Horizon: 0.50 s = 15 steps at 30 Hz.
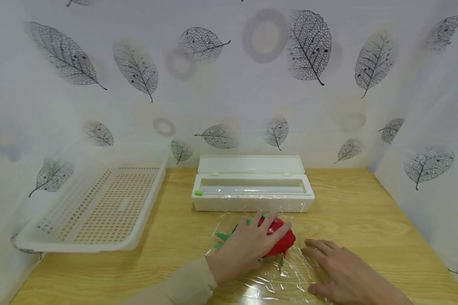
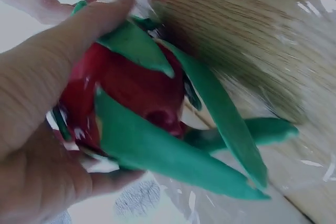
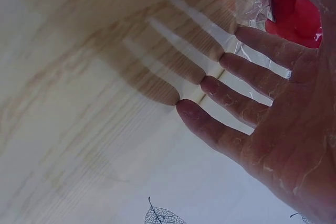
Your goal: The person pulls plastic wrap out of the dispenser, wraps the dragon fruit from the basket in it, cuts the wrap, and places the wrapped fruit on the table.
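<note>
A red dragon fruit (image 1: 284,244) with green leafy scales lies on a sheet of cling film (image 1: 275,279) spread over the table. My left hand (image 1: 246,245) grips it from above; in the left wrist view the thumb and fingers wrap round the fruit (image 2: 139,85), whose long green tips point away from the palm. To its right, my right hand (image 1: 343,269) is spread beside the film's edge. Straight fingers touch the tabletop with their tips in the right wrist view, where that hand (image 3: 283,108) holds nothing and part of the fruit (image 3: 296,14) shows behind it.
Behind the fruit stands a white cling film dispenser (image 1: 252,205) with its lid up, a green slider (image 1: 199,192) at its left end, and film running from it towards me. A white perforated basket (image 1: 146,218) sits at the left. Leaf-patterned sheeting (image 1: 229,97) encloses the wooden table (image 1: 351,199).
</note>
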Motion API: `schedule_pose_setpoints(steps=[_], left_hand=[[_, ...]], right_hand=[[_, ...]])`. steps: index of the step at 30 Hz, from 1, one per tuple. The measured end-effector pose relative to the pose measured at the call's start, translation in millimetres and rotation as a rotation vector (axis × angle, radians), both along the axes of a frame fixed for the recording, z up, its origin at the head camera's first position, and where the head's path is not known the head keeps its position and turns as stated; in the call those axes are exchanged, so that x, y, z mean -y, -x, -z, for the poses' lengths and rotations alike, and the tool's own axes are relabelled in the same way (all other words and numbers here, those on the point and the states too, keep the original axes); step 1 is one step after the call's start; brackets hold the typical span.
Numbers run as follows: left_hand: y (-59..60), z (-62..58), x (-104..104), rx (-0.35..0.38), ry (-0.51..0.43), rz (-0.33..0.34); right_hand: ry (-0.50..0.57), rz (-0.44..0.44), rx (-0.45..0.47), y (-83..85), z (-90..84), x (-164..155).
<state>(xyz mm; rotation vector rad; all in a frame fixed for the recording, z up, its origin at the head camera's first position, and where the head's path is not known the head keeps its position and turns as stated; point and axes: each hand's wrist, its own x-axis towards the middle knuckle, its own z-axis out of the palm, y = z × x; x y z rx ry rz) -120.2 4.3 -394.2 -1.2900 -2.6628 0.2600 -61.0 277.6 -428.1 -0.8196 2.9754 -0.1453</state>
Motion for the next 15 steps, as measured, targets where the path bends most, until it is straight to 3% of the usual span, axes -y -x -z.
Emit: schedule_pose_setpoints(steps=[2,4,6,8,10,13,15], left_hand=[[0.6,-2.8,11.0,0.055,-0.098,0.015],[0.5,-6.7,26.6,0.123,-0.252,0.015],[-0.5,-10.9,45.7,0.183,-0.402,-0.034],[-2.0,-14.2,66.4,0.253,-0.511,-0.151],[-3.3,-14.5,87.5,0.351,-0.56,-0.303],[-8.2,-9.3,113.9,0.526,-0.513,-0.494],[-13.0,-2.3,125.2,0.642,-0.489,-0.537]], right_hand=[[0.012,-0.003,0.005,0.1,0.4,0.1],[0.015,0.001,0.03,-0.1,0.8,0.2],[0.015,0.004,0.049,0.0,1.3,-0.3],[0.007,0.006,0.05,0.7,1.4,-0.8],[0.003,-0.001,0.026,1.6,1.4,-1.5],[-0.001,-0.003,0.017,3.4,0.7,-1.4],[-0.003,0.0,0.026,4.3,-0.1,-1.7]])
